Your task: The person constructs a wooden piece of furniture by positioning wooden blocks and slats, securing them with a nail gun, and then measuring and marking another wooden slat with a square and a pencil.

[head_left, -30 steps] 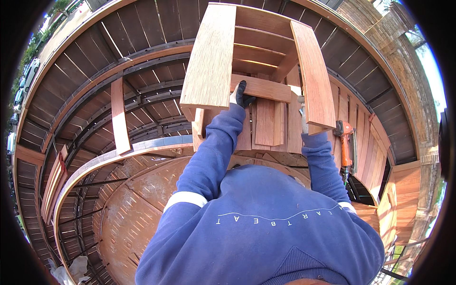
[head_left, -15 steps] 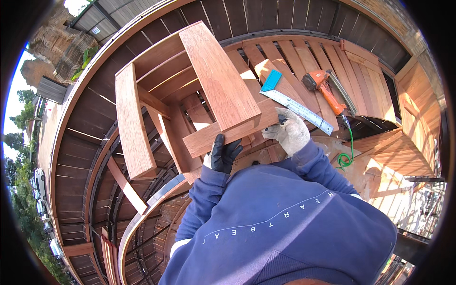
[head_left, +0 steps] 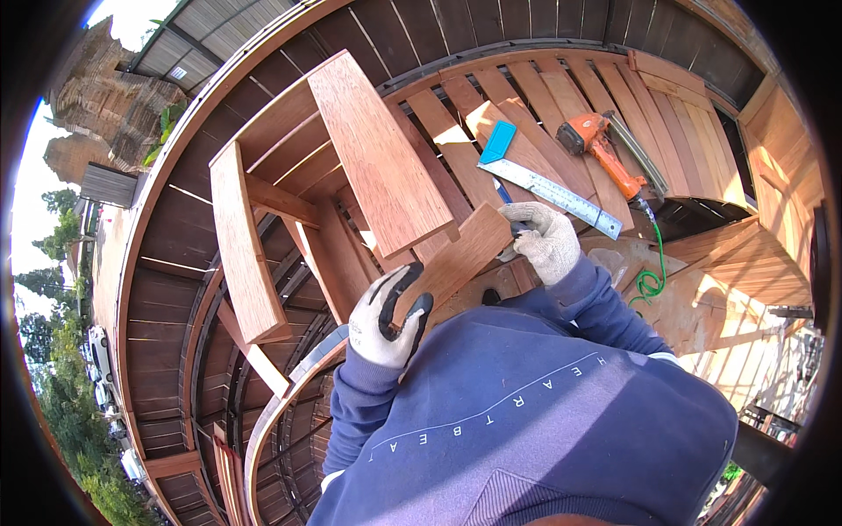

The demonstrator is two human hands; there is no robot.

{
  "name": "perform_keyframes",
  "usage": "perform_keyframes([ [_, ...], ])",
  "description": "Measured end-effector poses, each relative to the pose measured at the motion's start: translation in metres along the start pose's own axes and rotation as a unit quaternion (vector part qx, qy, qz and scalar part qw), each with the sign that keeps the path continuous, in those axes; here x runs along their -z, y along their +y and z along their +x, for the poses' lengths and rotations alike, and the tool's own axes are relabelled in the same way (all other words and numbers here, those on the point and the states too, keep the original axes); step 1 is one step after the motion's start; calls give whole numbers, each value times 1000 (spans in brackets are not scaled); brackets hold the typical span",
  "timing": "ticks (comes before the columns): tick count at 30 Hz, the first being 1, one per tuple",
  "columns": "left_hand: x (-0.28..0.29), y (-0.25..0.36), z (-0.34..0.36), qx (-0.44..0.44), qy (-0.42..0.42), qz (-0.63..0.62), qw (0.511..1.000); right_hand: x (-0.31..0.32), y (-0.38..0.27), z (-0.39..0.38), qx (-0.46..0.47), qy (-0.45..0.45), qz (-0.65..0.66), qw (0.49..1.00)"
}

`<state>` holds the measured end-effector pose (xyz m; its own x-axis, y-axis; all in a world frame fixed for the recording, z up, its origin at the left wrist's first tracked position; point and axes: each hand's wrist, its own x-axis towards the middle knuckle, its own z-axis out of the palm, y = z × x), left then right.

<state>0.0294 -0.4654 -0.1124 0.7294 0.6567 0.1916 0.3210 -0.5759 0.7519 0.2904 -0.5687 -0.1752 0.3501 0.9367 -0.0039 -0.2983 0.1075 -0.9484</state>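
Note:
My right hand, in a white glove with dark fingertips, grips the right end of a short wooden board, which is tilted. At the board's left end is my left hand, gloved white with a black palm, its thumb and fingers apart. Just beyond both hands stands a box-like wooden frame with broad planks along its top. A blue pencil shows beside my right fingertips; I cannot tell whether it touches them.
A try square with a turquoise handle lies on the slatted bench. Right of it rests an orange nail gun with a green air hose. A curved rail runs at the lower left.
My left hand has come off the board and turned, its fingers spreading. The board has tilted, its left end moving right and nearer to me. My right hand keeps its hold.

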Motion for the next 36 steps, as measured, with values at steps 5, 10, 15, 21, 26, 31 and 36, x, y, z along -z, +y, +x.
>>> perform_keyframes([
  [5, -13, -17, 14, 196, -137, -31, 970, -16, -4, 10, -60, -113, -3, 992],
  [10, -14, -27, -24, 167, -47, -44, 984, 30, -31, 80, 49, -130, -332, 933],
  [15, -7, -38, -66, 204, -25, -62, 977, 40, -45, 149, 200, -202, -762, 581],
  [21, 10, -48, -116, 239, 40, -84, 966, 49, 2, 220, 49, -270, -828, 489],
  [26, 24, -49, -154, 318, 85, -188, 925, 89, 24, 251, 99, -333, -751, 561],
  [31, 31, -54, -175, 311, 116, -202, 921, 97, 18, 257, 170, -372, -738, 536],
  [36, 28, -71, -183, 278, 149, -247, 916, 31, -41, 187, 111, -281, -792, 530],
])
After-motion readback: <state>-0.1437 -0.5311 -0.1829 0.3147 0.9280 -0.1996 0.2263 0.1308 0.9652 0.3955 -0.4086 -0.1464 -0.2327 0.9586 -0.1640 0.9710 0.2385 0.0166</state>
